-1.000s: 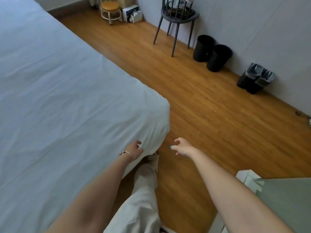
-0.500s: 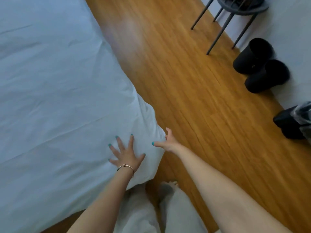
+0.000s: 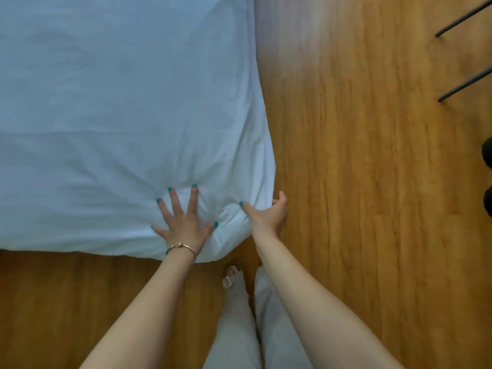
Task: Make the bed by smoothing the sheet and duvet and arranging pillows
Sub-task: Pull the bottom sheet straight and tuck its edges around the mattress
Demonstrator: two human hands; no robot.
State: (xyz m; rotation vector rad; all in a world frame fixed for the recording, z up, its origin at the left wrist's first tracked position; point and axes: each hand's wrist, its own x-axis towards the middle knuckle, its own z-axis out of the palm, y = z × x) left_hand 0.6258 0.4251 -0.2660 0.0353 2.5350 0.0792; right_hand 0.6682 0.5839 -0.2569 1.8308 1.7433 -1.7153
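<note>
Wrinkles may be pushed toward 12 o'clock if the sheet (image 3: 127, 102) is pressed too hard by the left hand (image 3: 183, 222), whose fingers (image 3: 175, 201) are spread flat, while the corner at 3 o'clock is touched by the right hand (image 3: 269, 217) with the thumb out and the other fingers not clearly seen.

Since half a second ago the right hand (image 3: 269, 217) has come against the corner of the duvet (image 3: 127, 107), while the left hand (image 3: 183, 222) presses deeper, puckering it.

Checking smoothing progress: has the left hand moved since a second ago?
Yes. The left hand went from the bed corner's side up onto the duvet.
</note>
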